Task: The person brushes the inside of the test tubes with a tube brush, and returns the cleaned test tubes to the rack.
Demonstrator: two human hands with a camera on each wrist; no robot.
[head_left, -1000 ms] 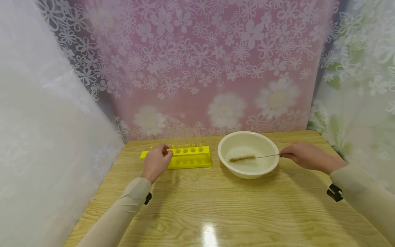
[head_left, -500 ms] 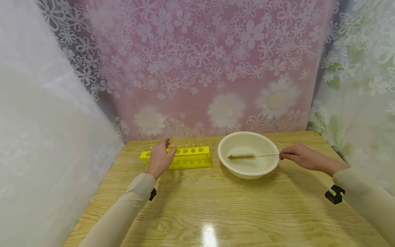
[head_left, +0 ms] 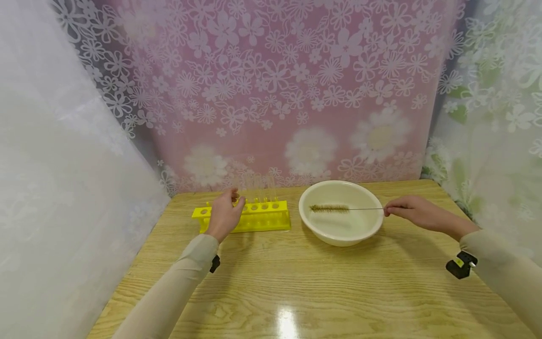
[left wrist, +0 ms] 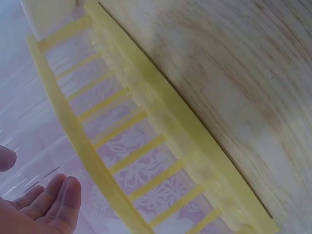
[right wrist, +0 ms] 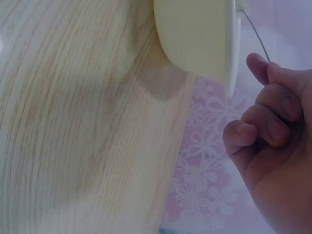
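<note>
Bristles of a test tube brush (head_left: 330,208) hang over the inside of a cream basin (head_left: 308,226). My right hand (head_left: 408,213) pinches the end of its thin wire handle (right wrist: 256,35) between thumb and forefinger, just outside the basin's right rim. My left hand (head_left: 226,212) is over the front of a yellow test tube rack (head_left: 271,220), hiding some of its holes. In the left wrist view, thumb and fingers (left wrist: 70,200) of that hand stand apart above the rack's top bar. Several clear test tubes (head_left: 271,186) stand upright at the rack's back.
Both the rack and the basin stand towards the back of a wood-grain table (head_left: 296,278). Behind it hangs a pink flowered curtain (head_left: 275,94). A whitish sheet (head_left: 63,188) hangs on the left, and a pale floral one (head_left: 499,141) on the right.
My left hand has moved right along the rack, uncovering its left end. In my right hand the brush has risen slightly, its bristles shifting left and levelling out.
</note>
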